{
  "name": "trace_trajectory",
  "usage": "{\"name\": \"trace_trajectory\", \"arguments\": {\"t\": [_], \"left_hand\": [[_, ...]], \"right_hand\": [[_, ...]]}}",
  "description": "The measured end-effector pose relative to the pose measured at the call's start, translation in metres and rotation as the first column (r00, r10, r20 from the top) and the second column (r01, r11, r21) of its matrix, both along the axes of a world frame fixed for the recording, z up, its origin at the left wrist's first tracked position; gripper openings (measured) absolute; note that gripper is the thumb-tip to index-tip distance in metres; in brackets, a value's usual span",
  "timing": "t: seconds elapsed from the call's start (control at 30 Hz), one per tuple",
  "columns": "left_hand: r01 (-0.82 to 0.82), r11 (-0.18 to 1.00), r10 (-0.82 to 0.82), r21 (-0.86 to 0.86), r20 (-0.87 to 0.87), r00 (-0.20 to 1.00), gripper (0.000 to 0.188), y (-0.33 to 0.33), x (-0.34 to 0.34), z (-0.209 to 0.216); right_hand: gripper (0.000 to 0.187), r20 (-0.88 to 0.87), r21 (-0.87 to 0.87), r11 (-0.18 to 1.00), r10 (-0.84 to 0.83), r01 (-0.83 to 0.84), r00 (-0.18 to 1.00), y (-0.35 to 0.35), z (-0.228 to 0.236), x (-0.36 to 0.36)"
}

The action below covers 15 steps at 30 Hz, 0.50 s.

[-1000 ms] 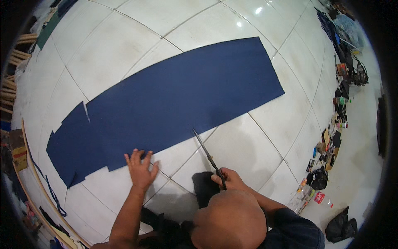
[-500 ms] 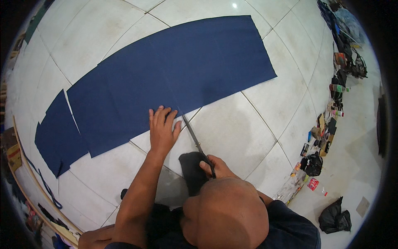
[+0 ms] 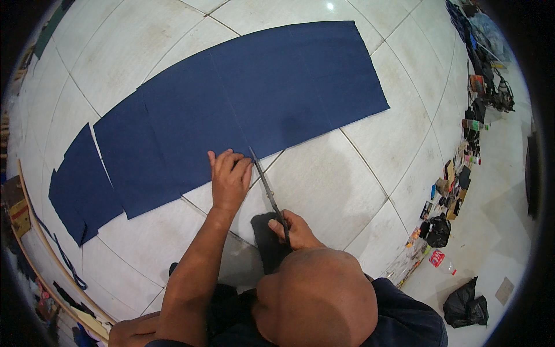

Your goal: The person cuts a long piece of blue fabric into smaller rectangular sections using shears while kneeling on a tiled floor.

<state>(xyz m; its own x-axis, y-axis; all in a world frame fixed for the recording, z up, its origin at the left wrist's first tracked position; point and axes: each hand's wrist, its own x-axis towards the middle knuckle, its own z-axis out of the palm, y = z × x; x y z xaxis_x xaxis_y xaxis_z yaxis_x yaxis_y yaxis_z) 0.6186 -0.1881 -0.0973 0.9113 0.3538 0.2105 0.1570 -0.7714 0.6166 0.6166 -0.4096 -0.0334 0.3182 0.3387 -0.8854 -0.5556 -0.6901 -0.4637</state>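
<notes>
**Large curved navy-blue cloth panel [image 3: 260, 92] with long dark metal scissors [image 3: 267, 189], lower edge**

Right hand [image 3: 299, 229]: lower centre of the frame; grip closed round the scissor handles. Scissors: slanting up-left, tips at the panel's lower edge; blade spread cannot be told.

Left hand [image 3: 229, 176]: centre; grip open, palm down, fingers slightly bent on the panel's lower edge, just beside the blades.

Panel: laid across centre and upper frame on a glossy white tiled floor [image 3: 329, 173]; faint line from upper edge toward the tips; narrow slit at left, full separation unclear.

Black crumpled plastic bag [image 3: 465, 307]: lower right.

Clear plastic bottle with red label [image 3: 442, 263]: above the bag.
</notes>
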Motion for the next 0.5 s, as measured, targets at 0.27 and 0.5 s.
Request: {"name": "trace_trajectory", "arguments": {"t": [0.27,0.5], "left_hand": [[0.004,1.0,-0.004,-0.004,-0.013,1.0,0.014,-0.001,0.002,0.005],[-0.01,1.0,0.01,-0.007,-0.011,1.0,0.014,-0.002,0.0,0.002]], "right_hand": [[0.058,0.012,0.0,1.0,-0.023,0.023,1.0,0.001,-0.002,-0.002],[0.056,0.039,-0.035,0.998,-0.048,0.049,0.998,0.007,0.001,-0.005]]}}
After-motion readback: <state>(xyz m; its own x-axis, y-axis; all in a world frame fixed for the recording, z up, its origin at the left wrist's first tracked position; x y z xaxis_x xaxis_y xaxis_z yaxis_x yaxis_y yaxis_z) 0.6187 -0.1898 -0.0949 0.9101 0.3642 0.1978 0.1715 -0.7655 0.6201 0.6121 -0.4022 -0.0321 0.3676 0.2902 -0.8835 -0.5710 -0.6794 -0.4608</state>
